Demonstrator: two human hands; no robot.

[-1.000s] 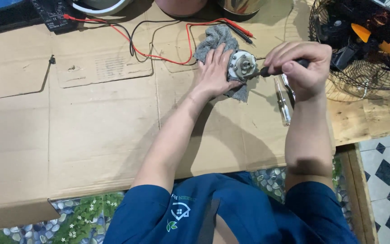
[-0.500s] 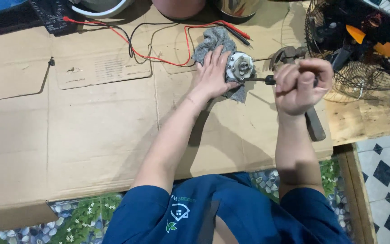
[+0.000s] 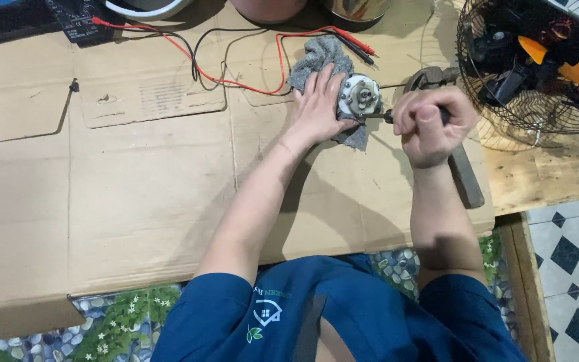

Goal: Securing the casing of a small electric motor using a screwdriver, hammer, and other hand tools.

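The left hand (image 3: pixel 321 104) lies flat with fingers spread, pressing on a grey rag (image 3: pixel 319 57) and bracing the left side of a small round motor (image 3: pixel 359 96). The motor sits on that rag on the cardboard sheet (image 3: pixel 135 188), its pale round end plate turned up toward the camera. The right hand (image 3: pixel 430 124) is balled into a tight fist around a screwdriver (image 3: pixel 384 115) — only the dark neck and short metal shaft show past the knuckles. The tool's long axis runs roughly level, left to right, its tip pointing left and meeting the motor's right edge.

Behind the fist a hammer (image 3: pixel 462 167) lies on the cardboard, wooden handle running down and to the right, head near the motor. Red and black test leads (image 3: pixel 236 74) curl across the cardboard above the rag. To the right, a wire fan guard (image 3: pixel 537 114) lies like a basket — inside it are dark parts and orange-handled tools (image 3: pixel 557 64), too jumbled to tell apart.
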